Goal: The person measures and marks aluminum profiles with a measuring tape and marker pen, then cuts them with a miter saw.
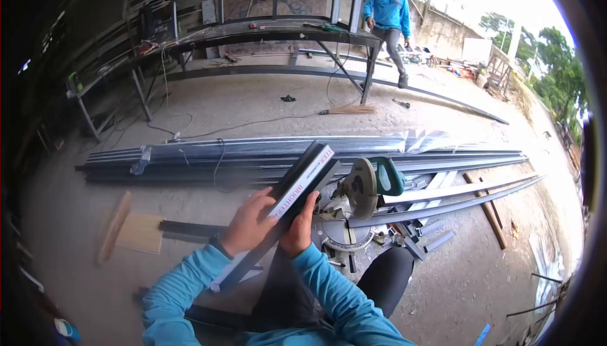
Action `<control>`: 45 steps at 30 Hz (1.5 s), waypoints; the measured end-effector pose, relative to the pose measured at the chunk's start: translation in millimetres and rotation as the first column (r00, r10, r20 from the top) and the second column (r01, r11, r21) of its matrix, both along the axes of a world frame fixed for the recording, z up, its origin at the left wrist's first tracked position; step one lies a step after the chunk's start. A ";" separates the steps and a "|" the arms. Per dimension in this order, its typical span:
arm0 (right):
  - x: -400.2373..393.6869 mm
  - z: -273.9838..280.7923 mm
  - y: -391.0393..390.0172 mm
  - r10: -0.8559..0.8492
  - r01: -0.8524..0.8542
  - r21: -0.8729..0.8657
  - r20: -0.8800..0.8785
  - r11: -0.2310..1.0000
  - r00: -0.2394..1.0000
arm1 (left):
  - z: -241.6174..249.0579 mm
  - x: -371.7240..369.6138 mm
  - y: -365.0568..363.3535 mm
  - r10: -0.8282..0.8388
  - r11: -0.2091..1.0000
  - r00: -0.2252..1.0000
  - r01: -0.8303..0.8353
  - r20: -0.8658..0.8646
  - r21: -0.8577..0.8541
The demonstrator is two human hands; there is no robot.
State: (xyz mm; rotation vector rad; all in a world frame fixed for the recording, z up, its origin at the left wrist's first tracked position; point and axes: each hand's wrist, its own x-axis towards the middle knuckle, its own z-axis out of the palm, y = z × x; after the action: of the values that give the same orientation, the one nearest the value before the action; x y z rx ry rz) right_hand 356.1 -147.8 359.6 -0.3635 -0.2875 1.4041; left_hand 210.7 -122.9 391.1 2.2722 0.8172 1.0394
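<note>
A short bundle of dark metal profiles [302,185], with a printed white strip along it, is held at a slant in front of my body. My left hand [248,223] is closed round its left side, and my right hand [300,227] grips the right side lower down. Just right of the bundle stands a green miter saw [363,188], its round base [346,235] on the ground near my knee. Long dark profiles [253,159] lie across the ground beyond my hands.
A long metal workbench [253,30] stands farther back, with a broom [351,111] by its leg. A person in a blue shirt [387,11] is at its right end. Offcuts [439,241] lie right of the saw; a wooden board [140,232] lies at left.
</note>
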 end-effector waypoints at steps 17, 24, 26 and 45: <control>36.5 -0.7 -26.0 -0.175 0.173 -0.036 -0.055 0.984 0.983 | 2.8 56.2 -26.6 -0.133 0.989 0.985 0.138 -0.111 0.044; 104.6 -21.1 -53.0 -0.405 0.405 -0.007 -0.054 0.914 0.913 | -2.5 47.7 -22.9 -0.184 0.964 0.909 0.093 -0.375 -0.249; 125.0 -25.2 -73.5 -0.447 0.445 -0.063 -0.045 0.894 0.893 | -13.9 50.9 -26.8 -0.190 0.975 0.908 0.130 -0.373 -0.182; 190.9 -31.4 -132.4 0.054 0.258 0.139 0.783 0.956 -0.620 | -91.9 81.1 -31.3 -0.297 0.908 0.855 0.391 -0.426 0.151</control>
State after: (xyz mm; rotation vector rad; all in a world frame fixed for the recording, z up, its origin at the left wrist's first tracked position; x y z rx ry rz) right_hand 547.0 -280.2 328.1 -1.9546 -1.7313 0.1314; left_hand 291.7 -154.2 299.1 2.7523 0.4105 0.5371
